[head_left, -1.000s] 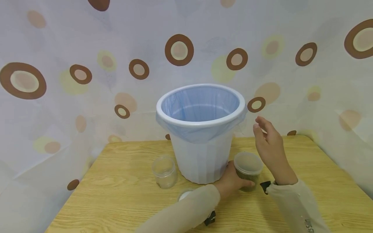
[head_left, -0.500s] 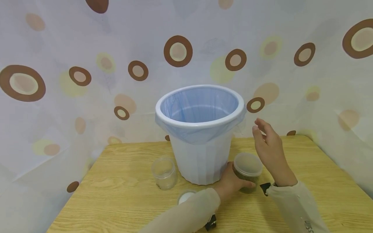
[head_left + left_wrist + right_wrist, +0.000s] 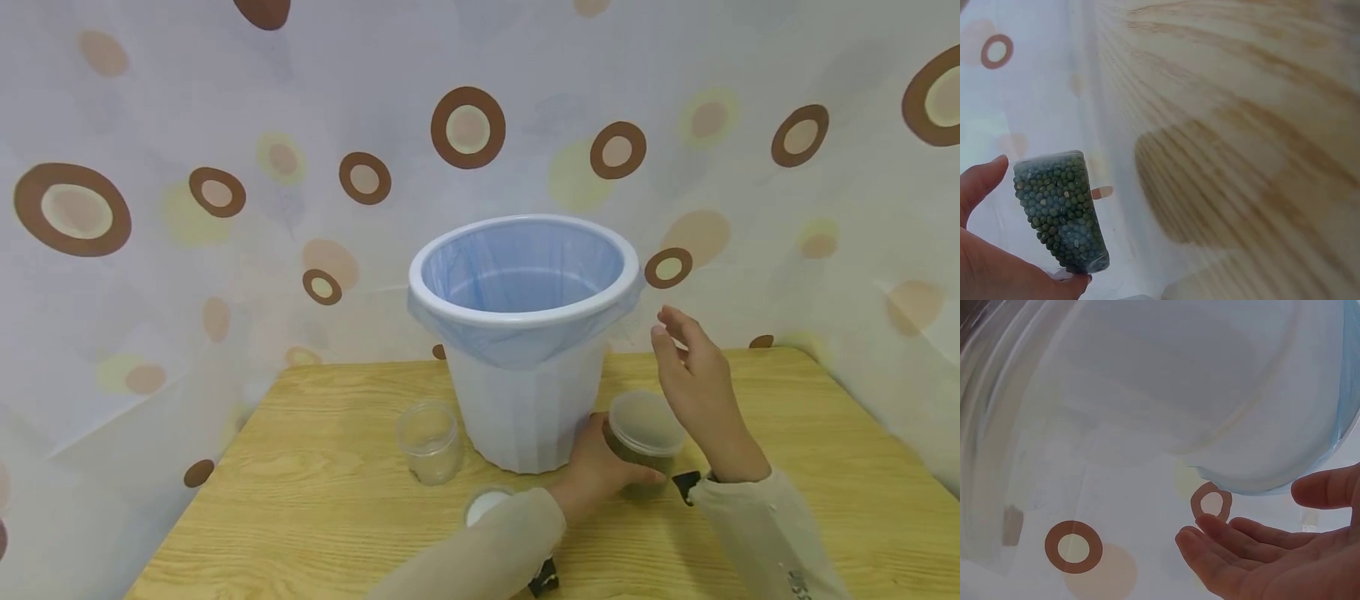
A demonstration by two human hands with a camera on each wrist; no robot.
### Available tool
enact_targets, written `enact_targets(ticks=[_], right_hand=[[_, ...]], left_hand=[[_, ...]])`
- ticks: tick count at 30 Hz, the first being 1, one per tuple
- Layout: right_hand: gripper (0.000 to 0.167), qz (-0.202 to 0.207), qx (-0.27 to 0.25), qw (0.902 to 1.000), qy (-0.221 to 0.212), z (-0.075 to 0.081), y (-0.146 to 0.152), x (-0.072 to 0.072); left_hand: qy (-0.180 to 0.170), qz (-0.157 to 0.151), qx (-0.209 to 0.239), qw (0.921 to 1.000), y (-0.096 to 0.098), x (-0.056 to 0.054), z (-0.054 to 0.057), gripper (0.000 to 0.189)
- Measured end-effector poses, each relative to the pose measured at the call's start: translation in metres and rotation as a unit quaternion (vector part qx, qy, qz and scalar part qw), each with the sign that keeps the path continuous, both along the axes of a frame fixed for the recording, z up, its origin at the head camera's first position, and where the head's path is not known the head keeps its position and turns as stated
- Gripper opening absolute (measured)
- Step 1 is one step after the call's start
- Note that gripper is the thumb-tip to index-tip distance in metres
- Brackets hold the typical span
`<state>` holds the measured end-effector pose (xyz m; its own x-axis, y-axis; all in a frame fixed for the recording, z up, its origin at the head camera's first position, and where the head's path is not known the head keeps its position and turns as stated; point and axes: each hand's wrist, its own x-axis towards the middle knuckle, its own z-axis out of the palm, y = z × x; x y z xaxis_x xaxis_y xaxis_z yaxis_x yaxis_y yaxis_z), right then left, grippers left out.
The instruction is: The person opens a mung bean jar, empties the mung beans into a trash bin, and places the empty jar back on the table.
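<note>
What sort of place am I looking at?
Probably an indoor tabletop work corner, though the room beyond is out of view: a circle-patterned covering rises behind the wood-grain table, on which a white bin and a clear container stand.

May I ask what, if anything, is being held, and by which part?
The left hand holds the jar of green beans by its side; the right hand holds nothing.

A pale wall covering [image 3: 420,233] printed with brown rings [image 3: 468,97] and faded peach and yellow discs [image 3: 581,177] rises behind a wood-grain worktop [image 3: 337,433] and along both its sides. A crease [image 3: 112,418] slants across the left side under soft, diffuse light.
</note>
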<state>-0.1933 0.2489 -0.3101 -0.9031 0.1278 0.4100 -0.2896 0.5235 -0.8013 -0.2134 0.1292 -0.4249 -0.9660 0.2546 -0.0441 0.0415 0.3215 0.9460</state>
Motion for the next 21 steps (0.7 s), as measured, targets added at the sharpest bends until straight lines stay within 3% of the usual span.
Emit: enact_targets(ticks=[7, 15, 21], right_hand=[[0.057, 0.007, 0.016, 0.9998, 0.004, 0.000, -0.001, 0.003], [0.057, 0.015, 0.030, 0.9994, -0.006, 0.007, -0.002, 0.010], [0.058, 0.021, 0.036, 0.9991, -0.008, 0.013, -0.003, 0.016]], left_hand=[[0.031, -0.037, -0.012, 0.9988, -0.015, 0.004, -0.001, 0.078], [0.054, -0.056, -0.007, 0.9969, -0.038, 0.016, 0.016, 0.079], [0.067, -0.075, -0.003, 0.9949, -0.051, 0.022, 0.022, 0.080]])
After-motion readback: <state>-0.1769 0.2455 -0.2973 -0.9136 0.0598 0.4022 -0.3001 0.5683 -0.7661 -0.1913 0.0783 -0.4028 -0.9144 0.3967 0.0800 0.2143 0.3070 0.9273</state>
